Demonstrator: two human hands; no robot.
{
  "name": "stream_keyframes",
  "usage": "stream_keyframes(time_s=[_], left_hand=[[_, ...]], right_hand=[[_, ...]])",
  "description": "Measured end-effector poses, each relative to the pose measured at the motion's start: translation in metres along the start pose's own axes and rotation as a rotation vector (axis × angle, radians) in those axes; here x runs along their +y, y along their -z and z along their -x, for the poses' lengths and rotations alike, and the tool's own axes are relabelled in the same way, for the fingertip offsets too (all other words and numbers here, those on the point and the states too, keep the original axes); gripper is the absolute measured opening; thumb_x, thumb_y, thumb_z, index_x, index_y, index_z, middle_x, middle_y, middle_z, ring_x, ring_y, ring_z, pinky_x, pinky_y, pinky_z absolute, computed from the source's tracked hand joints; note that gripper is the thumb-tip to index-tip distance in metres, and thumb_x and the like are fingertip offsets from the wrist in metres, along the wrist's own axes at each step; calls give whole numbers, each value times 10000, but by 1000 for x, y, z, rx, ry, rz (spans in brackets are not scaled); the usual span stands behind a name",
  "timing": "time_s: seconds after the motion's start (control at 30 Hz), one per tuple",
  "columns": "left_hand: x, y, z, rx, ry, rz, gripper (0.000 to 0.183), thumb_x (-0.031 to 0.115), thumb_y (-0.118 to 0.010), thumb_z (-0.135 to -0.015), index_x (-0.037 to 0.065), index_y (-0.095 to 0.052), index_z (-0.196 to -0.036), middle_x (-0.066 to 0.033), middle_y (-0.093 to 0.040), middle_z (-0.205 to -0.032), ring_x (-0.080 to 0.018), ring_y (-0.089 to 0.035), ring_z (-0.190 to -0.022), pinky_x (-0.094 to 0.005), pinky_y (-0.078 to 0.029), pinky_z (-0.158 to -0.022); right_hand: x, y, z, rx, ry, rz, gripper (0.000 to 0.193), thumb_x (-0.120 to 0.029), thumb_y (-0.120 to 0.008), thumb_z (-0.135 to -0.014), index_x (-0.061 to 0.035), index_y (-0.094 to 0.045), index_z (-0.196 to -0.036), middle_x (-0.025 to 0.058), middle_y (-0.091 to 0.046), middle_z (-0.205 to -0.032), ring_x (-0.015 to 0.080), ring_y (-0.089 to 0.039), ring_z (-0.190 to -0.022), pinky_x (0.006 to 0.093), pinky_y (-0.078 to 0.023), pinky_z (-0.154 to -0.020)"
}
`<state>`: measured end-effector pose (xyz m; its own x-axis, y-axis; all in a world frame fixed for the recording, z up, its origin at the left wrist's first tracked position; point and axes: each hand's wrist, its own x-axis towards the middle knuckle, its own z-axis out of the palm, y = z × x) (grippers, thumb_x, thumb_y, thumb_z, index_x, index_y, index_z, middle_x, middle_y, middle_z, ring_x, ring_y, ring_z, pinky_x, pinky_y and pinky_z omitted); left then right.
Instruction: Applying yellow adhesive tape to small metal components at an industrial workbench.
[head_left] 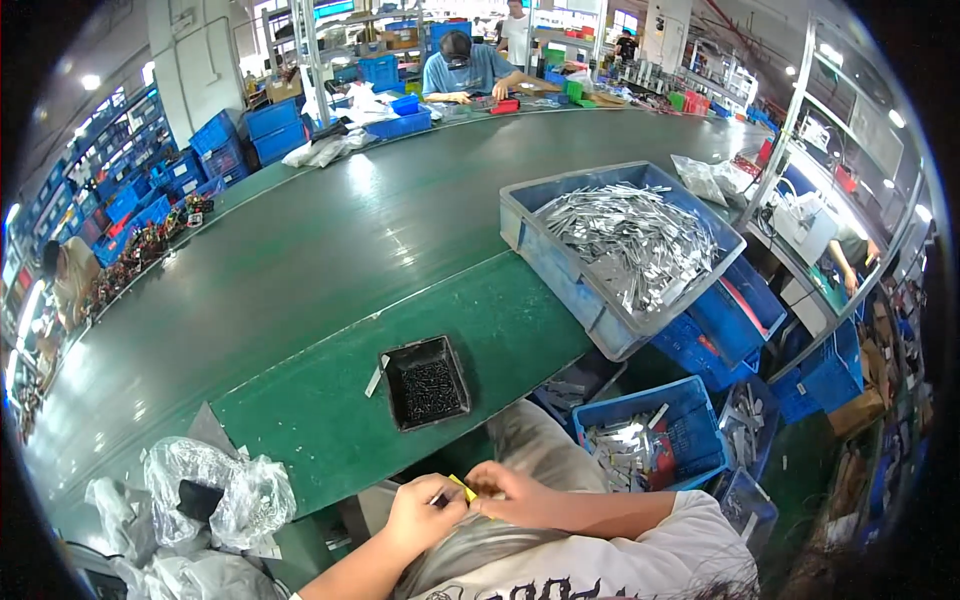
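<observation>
My left hand (425, 510) and my right hand (520, 497) meet over my lap, just off the near edge of the green table. Fingers of both are closed around a small yellow piece (461, 487). Most of this piece is hidden, so its kind does not show. On the table in front of them stands a square black tray (459, 372) with many small black parts (425, 388) in it. A thin pale strip (375, 379) lies against the tray's left side.
A large blue-grey bin (560, 285) full of flat metal strips (640, 235) stands at the right. Below it, a blue crate (710, 450) holds more metal pieces. Plastic bags (220, 490) lie at the left. Across the green conveyor (300, 250) a person (465, 75) sits working.
</observation>
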<state>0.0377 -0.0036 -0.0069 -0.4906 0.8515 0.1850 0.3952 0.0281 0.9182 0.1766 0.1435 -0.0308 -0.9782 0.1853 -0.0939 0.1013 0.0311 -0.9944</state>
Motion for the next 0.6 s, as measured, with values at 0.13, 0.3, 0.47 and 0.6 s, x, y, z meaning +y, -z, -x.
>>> stream_keyframes(time_s=[0.13,0.3,0.47,0.6], left_hand=[[-1,-1,0,50,91,61,45,8,-697,-794,-5,-655,-781,-82,-681,-750,-108,-629,-684,-262,-506,-626],[-7,-5,8,53,154,169,42,0,-669,-849,-15,-653,-812,-76,-689,-773,-103,-629,-710,-259,-509,-646],[-15,-5,6,86,36,78,77,18,-688,-846,-10,-654,-783,-57,-681,-763,-89,-613,-695,-254,-494,-626],[-10,-5,6,101,161,128,78,21,-692,-846,-7,-656,-783,-37,-670,-750,-69,-585,-684,-248,-484,-614]], right_hand=[[8,-8,-7,-48,18,-137,443,-58,-631,-934,-18,-365,-1286,108,-584,-1100,139,-589,-927,295,-518,-749],[-4,-13,-8,13,-26,-250,517,-47,-588,-954,-50,-289,-1375,117,-579,-1123,135,-632,-695,277,-548,-643],[-9,0,-19,-131,-222,-118,378,-118,-584,-976,-38,-441,-1317,92,-594,-1139,131,-665,-706,254,-537,-612],[-15,7,-21,-109,-247,-88,274,-139,-598,-974,-19,-546,-1215,73,-601,-1162,116,-672,-704,239,-524,-600]])
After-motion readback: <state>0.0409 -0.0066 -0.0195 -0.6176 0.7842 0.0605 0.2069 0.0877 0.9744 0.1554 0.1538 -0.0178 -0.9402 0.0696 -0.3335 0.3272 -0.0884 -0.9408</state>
